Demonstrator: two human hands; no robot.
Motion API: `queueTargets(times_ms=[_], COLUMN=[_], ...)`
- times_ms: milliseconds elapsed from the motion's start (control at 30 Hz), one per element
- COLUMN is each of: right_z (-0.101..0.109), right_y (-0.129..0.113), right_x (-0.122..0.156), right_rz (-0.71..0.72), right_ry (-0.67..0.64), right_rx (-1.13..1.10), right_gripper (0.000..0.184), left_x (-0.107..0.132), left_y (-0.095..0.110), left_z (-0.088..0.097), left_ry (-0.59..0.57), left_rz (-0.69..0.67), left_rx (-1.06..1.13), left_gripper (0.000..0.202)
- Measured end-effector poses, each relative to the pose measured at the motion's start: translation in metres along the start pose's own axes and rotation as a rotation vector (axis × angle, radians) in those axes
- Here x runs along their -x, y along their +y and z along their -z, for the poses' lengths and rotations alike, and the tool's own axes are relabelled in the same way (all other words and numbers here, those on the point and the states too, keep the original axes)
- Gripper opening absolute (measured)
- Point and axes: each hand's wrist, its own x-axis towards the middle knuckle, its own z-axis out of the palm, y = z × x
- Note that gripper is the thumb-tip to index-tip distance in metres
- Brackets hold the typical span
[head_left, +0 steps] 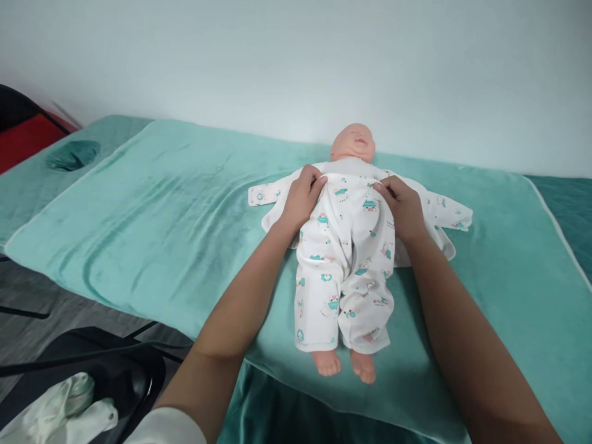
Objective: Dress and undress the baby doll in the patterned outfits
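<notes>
A baby doll (354, 145) lies on its back, head toward the wall and bare feet toward me. It wears white printed pants (345, 246), pulled up high over its torso. Beneath it a white baby shirt (446, 213) spreads open, its sleeves stretched out to both sides. My left hand (305, 194) pinches the pants' waistband at the doll's left-of-view side. At the other end of the waistband, my right hand (402, 203) has its fingers closed on the fabric. Both hands partly cover the shirt.
A turquoise towel (139, 203) covers the long padded table, which has a face hole (74, 155) at the far left. At lower left, a black chair (115, 364) holds crumpled white cloth (65, 410). A pale wall (231, 61) rises behind the table.
</notes>
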Motion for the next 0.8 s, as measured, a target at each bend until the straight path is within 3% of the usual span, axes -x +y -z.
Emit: queueTargets(times_ms=[167,333,433,500,633,800], right_z=[-0.003,-0.009,-0.010,-0.010,-0.009,-0.008], right_y=[0.017,0.024,0.018,0.015,0.017,0.021], right_x=[-0.026,-0.034,-0.028,-0.027,-0.031,-0.037], right_rz=[-0.119,-0.184,-0.106,0.031,0.261,0.093], right_ry=[0.007,-0.001,0.035,0.044,0.033,0.049], right_rx=[0.012,-0.082,-0.046,0.013,0.112,0.236], right_gripper=[0.025,0.025,0.026,0.025,0.022,0.012], left_x=[-0.030,-0.035,-0.033,-0.033,-0.040,-0.055], left_y=[-0.014,-0.022,-0.021,-0.022,-0.025,-0.030], left_z=[-0.003,-0.009,-0.013,-0.013,-0.007,-0.004], left_ry=[-0.077,-0.067,0.011,0.028,-0.018,-0.004], left_rz=[0.080,0.056,-0.098,-0.170,-0.043,0.073], left_rx=[0.082,0.008,-0.151,-0.215,-0.187,-0.184], left_gripper=[0.013,0.013,0.019,0.022,0.015,0.009])
